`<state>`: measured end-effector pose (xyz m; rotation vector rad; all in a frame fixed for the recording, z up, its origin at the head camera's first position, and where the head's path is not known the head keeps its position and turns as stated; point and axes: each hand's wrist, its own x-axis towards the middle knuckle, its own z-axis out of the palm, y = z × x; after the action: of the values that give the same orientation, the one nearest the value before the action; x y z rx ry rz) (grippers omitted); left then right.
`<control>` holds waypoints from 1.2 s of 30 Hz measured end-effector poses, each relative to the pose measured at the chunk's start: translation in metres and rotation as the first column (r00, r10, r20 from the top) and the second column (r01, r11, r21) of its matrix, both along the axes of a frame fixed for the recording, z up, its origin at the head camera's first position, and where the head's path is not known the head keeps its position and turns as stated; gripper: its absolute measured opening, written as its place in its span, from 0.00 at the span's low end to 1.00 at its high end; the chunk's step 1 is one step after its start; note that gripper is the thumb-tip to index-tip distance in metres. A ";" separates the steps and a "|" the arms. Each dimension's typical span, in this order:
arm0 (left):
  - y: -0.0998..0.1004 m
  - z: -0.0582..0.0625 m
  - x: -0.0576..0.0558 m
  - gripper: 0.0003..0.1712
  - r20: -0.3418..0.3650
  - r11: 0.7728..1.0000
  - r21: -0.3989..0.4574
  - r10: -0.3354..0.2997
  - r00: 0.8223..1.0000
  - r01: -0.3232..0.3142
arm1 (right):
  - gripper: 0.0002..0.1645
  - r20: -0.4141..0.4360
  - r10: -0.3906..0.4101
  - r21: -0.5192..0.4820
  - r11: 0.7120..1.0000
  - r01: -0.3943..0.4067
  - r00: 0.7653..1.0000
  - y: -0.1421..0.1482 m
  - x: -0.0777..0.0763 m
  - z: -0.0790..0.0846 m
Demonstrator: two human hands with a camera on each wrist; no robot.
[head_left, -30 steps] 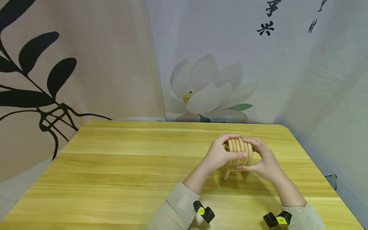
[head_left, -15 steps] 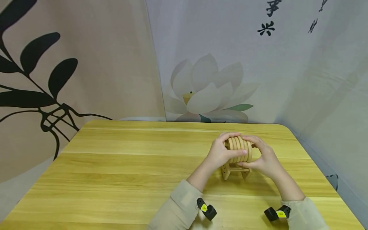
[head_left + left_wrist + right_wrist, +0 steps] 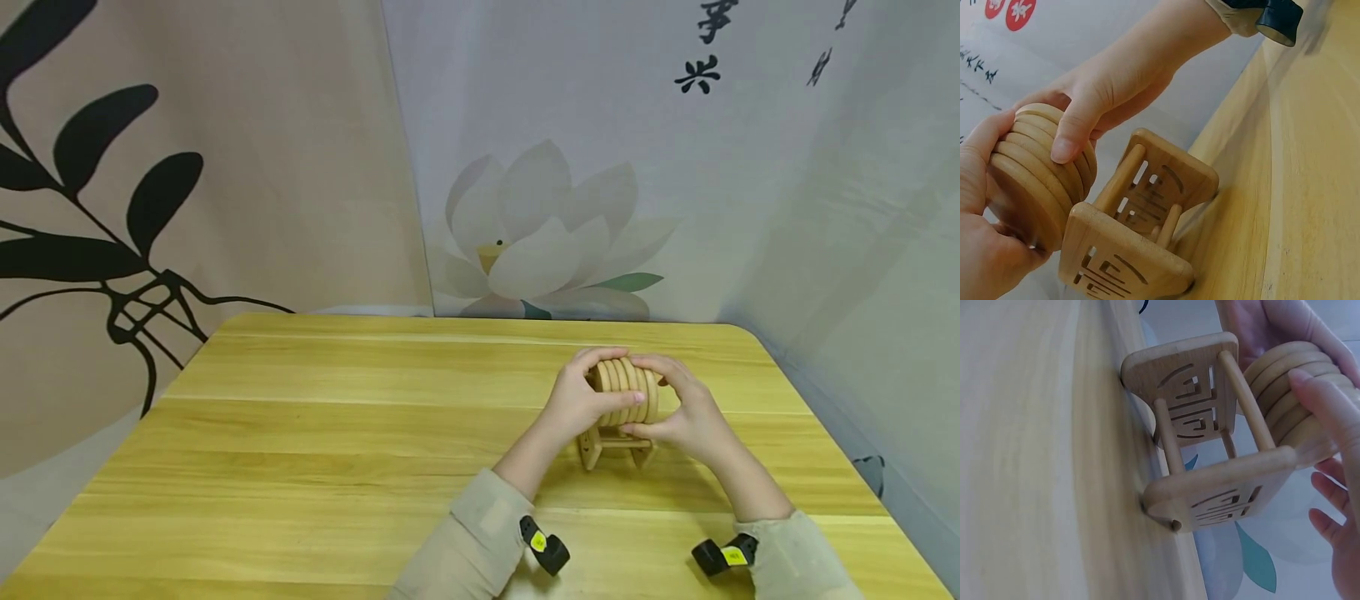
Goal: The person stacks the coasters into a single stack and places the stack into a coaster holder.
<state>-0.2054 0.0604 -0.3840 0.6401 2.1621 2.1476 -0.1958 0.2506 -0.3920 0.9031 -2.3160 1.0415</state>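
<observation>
A stack of several round wooden coasters [image 3: 618, 379] is held on edge between both hands. My left hand [image 3: 572, 404] grips its left side, with the thumb across the near rims and the fingers over the top. From the right, my right hand [image 3: 693, 421] holds the stack with its thumb low and fingers on top. The wooden coaster holder [image 3: 615, 444] stands on the table just below. In the left wrist view, the coasters [image 3: 1041, 147] are beside the top of the holder [image 3: 1125, 240], whose end panels have cut-out patterns. Round bars join the panels.
The wooden table [image 3: 300, 458] stretches far to the left of the hands. Behind it hangs a pale curtain [image 3: 540, 100] with a printed flower and dark leaves. Black wrist cameras [image 3: 547, 550] are strapped over the sleeves.
Over the past second both hands have lifted the coaster stack slightly, and more of the holder shows beneath it. In the last half second there is hardly any movement.
</observation>
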 end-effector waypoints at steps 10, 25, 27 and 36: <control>0.005 -0.002 -0.003 0.32 0.012 0.998 -0.055 0.028 1.000 -0.027 | 0.53 0.024 -0.029 -0.015 0.999 0.029 0.999 -0.008 0.010 0.012; 0.007 -0.014 -0.002 0.32 0.007 0.992 -0.108 0.067 0.998 -0.066 | 0.55 0.119 -0.021 0.018 1.000 0.019 0.993 0.007 -0.005 -0.017; 0.008 -0.016 -0.002 0.32 0.004 0.991 -0.112 0.071 0.997 -0.070 | 0.55 0.127 -0.026 0.026 0.999 0.023 0.992 0.007 -0.005 -0.018; 0.009 -0.022 -0.001 0.33 -0.004 0.991 -0.117 0.072 0.997 -0.072 | 0.53 0.172 -0.038 0.047 0.998 0.030 0.984 0.009 0.000 -0.021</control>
<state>-0.2059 0.0697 -0.4057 0.5626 2.3240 2.0339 -0.1962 0.2593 -0.4127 0.8152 -2.4967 1.0970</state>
